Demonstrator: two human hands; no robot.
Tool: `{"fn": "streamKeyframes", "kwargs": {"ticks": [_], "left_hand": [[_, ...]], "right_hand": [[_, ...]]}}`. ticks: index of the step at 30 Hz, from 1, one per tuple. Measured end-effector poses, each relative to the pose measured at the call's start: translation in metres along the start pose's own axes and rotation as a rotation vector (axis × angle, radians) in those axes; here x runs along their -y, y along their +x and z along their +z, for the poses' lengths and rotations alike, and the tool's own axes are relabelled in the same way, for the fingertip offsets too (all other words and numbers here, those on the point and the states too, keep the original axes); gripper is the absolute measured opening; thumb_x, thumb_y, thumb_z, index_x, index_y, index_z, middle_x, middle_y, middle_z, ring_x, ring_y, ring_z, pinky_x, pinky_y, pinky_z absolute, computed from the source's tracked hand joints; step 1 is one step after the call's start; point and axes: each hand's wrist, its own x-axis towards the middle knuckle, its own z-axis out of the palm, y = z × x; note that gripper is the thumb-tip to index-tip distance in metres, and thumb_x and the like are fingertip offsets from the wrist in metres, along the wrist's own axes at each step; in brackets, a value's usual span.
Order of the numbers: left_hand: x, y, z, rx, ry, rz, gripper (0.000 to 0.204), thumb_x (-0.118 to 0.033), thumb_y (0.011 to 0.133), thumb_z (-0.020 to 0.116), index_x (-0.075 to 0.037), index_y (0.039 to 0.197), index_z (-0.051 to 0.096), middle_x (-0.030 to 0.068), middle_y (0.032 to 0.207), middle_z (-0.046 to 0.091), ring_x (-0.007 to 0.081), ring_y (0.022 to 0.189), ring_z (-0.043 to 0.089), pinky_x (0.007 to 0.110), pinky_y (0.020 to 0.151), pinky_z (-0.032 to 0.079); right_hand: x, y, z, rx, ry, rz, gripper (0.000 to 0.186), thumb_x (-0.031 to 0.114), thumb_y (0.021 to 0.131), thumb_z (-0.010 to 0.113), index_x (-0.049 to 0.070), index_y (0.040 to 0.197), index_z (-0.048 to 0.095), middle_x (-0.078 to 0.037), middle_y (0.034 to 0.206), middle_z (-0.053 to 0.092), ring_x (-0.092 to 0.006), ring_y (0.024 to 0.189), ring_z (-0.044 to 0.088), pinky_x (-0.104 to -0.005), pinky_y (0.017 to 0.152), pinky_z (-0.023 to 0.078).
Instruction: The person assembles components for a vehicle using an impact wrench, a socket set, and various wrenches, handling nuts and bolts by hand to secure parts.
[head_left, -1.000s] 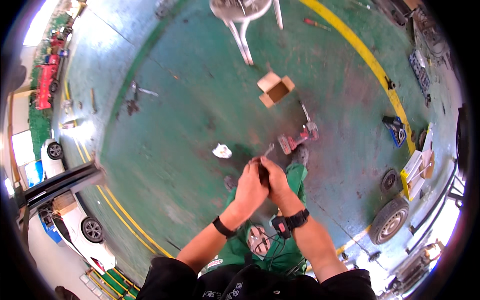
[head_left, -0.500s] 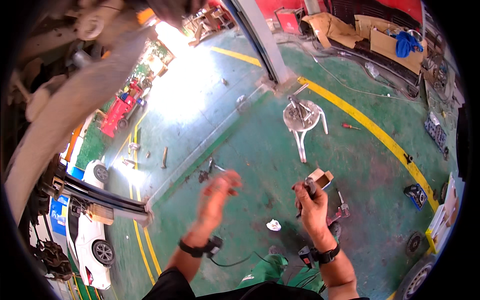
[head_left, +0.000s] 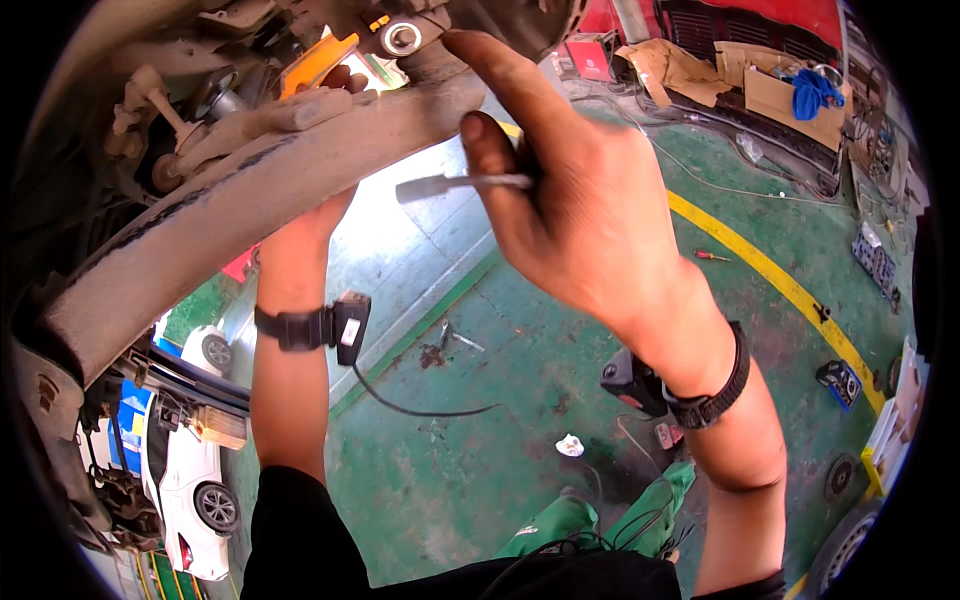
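My right hand (head_left: 590, 205) is raised under the vehicle's underside, closed around a short grey metal rod with a thicker end (head_left: 425, 188), slightly blurred; its exact kind I cannot tell. The index finger stretches past it toward a round metal bushing (head_left: 402, 38). A long rusty brown beam (head_left: 250, 205) crosses the upper left. Behind it goes my left hand (head_left: 322, 218), mostly hidden. Its curled fingertips show above the beam, beside an orange piece (head_left: 318, 62); what they hold is out of sight. Each wrist wears a black strap with a small boxy device.
On the green floor lie a red screwdriver (head_left: 712, 256), a crumpled white scrap (head_left: 569, 445) and a brake disc (head_left: 839, 477). A white car (head_left: 185, 480) stands at lower left. Cardboard (head_left: 790, 110) and a blue cloth (head_left: 815, 95) lie at the far right.
Both hands have risen from over the floor to the beam. The left has passed behind it; the right has come up with the metal piece. The stool is now hidden by my right hand.
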Motion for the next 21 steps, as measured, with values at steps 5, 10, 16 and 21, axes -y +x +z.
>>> {"fn": "streamKeyframes", "kwargs": {"ticks": [5, 10, 16, 21], "left_hand": [[0.001, 0.021, 0.012, 0.194, -0.319, -0.230, 0.044, -0.032, 0.098, 0.049, -0.004, 0.132, 0.047, 0.0130, 0.127, 0.056, 0.0204, 0.111, 0.058, 0.035, 0.096, 0.048], [0.002, 0.019, 0.007, 0.193, -0.421, -0.294, 0.044, -0.032, 0.098, 0.048, -0.004, 0.132, 0.047, 0.0130, 0.126, 0.056, 0.0206, 0.111, 0.058, 0.036, 0.097, 0.048], [0.005, 0.022, 0.011, 0.221, -0.493, -0.339, 0.043, -0.032, 0.099, 0.047, -0.004, 0.131, 0.047, 0.0130, 0.126, 0.057, 0.0208, 0.111, 0.058, 0.036, 0.098, 0.047], [0.000, 0.025, 0.010, 0.231, -0.498, -0.368, 0.043, -0.032, 0.099, 0.047, -0.004, 0.131, 0.047, 0.0130, 0.125, 0.057, 0.0209, 0.112, 0.058, 0.036, 0.099, 0.047]], "right_hand": [[0.007, 0.020, -0.001, 0.137, -0.196, -0.048, 0.037, 0.025, 0.090, 0.056, 0.008, 0.123, 0.051, -0.016, 0.060, 0.061, -0.0369, 0.054, 0.061, -0.0476, 0.051, 0.048], [0.003, 0.023, 0.005, 0.134, -0.269, -0.102, 0.038, 0.027, 0.091, 0.055, 0.008, 0.124, 0.055, -0.015, 0.060, 0.062, -0.0353, 0.054, 0.062, -0.0461, 0.050, 0.049], [0.003, 0.024, 0.002, 0.217, -0.274, -0.082, 0.040, 0.026, 0.092, 0.054, 0.006, 0.126, 0.055, -0.016, 0.061, 0.063, -0.0354, 0.057, 0.063, -0.0452, 0.053, 0.050], [0.005, 0.025, 0.010, 0.244, -0.252, -0.064, 0.041, 0.026, 0.092, 0.053, 0.007, 0.129, 0.054, -0.016, 0.063, 0.063, -0.0361, 0.058, 0.063, -0.0452, 0.055, 0.050]]}}
